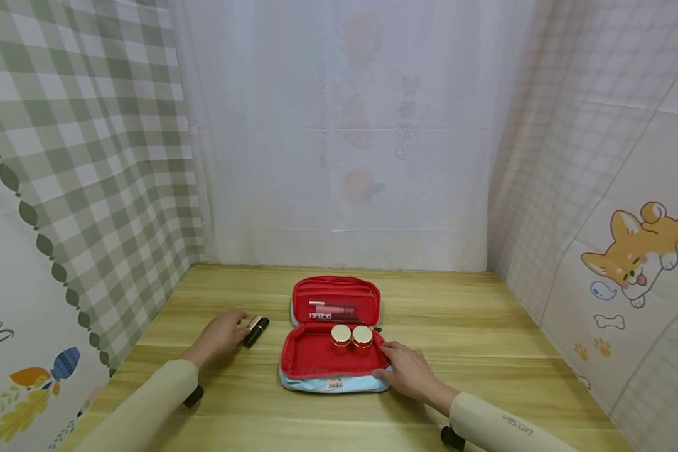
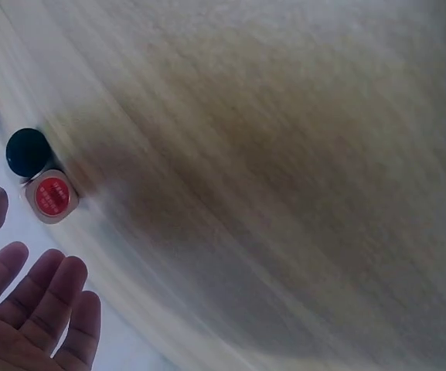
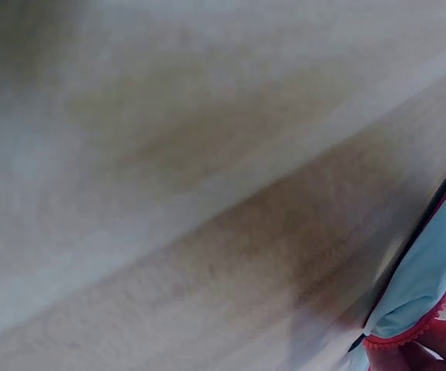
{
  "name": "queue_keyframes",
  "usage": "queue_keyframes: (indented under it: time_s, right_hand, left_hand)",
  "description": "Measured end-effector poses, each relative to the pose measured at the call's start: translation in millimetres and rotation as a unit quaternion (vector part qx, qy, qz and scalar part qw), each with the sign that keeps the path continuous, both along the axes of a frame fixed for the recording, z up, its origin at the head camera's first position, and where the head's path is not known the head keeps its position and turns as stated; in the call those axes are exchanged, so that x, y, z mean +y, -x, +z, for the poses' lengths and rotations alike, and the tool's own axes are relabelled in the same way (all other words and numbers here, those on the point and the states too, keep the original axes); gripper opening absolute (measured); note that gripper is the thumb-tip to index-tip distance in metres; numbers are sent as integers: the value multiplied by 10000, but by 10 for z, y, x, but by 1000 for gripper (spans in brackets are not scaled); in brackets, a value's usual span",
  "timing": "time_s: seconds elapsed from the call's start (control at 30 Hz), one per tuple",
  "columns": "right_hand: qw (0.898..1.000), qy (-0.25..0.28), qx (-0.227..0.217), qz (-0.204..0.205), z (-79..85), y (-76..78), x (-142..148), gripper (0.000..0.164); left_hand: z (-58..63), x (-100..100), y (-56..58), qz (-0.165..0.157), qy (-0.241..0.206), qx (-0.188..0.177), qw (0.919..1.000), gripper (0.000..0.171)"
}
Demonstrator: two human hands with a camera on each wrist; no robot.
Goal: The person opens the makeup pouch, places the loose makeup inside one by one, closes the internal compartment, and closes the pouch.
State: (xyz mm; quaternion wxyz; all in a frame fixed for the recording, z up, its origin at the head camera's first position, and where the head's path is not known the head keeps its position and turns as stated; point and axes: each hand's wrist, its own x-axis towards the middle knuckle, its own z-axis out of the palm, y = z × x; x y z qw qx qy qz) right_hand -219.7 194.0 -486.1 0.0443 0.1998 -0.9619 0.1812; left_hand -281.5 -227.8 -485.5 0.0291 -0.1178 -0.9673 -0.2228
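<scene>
My left hand (image 1: 221, 336) reaches toward two lipstick tubes lying side by side, a black one (image 1: 257, 332) and a rose-gold one (image 1: 253, 322). In the left wrist view its fingers are spread, just short of the tubes' ends, the rose-gold one showing a round red label (image 2: 52, 195). A light-blue pouch (image 1: 305, 384) with red lining lies unzipped, its lid folded back. My right hand (image 1: 409, 370) grips the pouch's right edge, thumb outside and fingers over the rim. Inside, on the right, stand two red jars with gold lids, one left (image 1: 341, 339) and one right (image 1: 363, 340).
A mesh pocket in the lid (image 1: 367, 301) holds several slim tubes (image 1: 334, 310). The wooden table (image 1: 457, 314) is bounded by a checked cloth (image 1: 147, 157) on the left, a white curtain (image 1: 294, 188) behind and a printed cloth (image 1: 565, 251) on the right.
</scene>
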Motion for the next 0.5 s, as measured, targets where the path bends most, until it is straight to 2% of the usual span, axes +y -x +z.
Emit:
queue_keyframes:
  time_s: [0.23,0.5]
  right_hand:
    - [9994,153,-247,-190,-1,23,-4,54]
    - [9992,320,-100,-209,-15,19,-7,42]
  left_hand:
    - [-40,-3,24,-217,30,135,9997,36]
    - [-31,31,14,-264,162,196,9993,35]
